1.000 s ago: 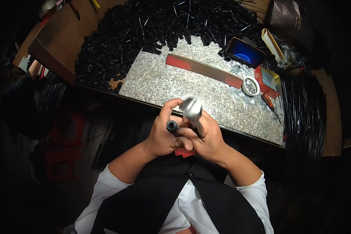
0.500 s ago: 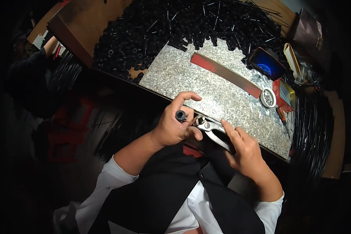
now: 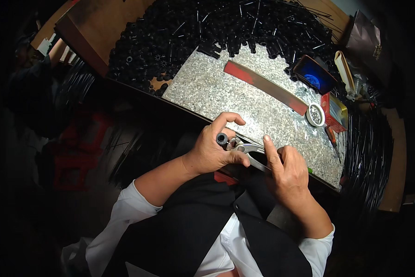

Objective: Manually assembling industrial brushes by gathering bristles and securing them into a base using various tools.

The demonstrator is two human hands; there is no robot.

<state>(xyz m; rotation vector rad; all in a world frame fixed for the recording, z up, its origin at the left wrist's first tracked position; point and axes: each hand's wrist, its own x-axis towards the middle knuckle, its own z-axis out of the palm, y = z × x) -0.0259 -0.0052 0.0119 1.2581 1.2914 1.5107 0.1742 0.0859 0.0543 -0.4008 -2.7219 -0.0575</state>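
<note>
Head view, item: left hand (image 3: 212, 152) pinching short black tube (image 3: 221, 138) at granite slab (image 3: 244, 99) near edge; right hand (image 3: 286, 168) gripping metal pliers (image 3: 246, 150), nose at tube. Step: crimping, likely. Next: steady squeeze, tube kept square

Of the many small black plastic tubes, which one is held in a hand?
The small black plastic tube gripped in the left hand; all others lie piled on the table.

A heap of tubes (image 3: 207, 32) lies at the far side of the bench (image 3: 216, 94). Right of it sit a flat bar (image 3: 265, 87), a small dish (image 3: 315, 114) and a phone (image 3: 314, 75).
</note>
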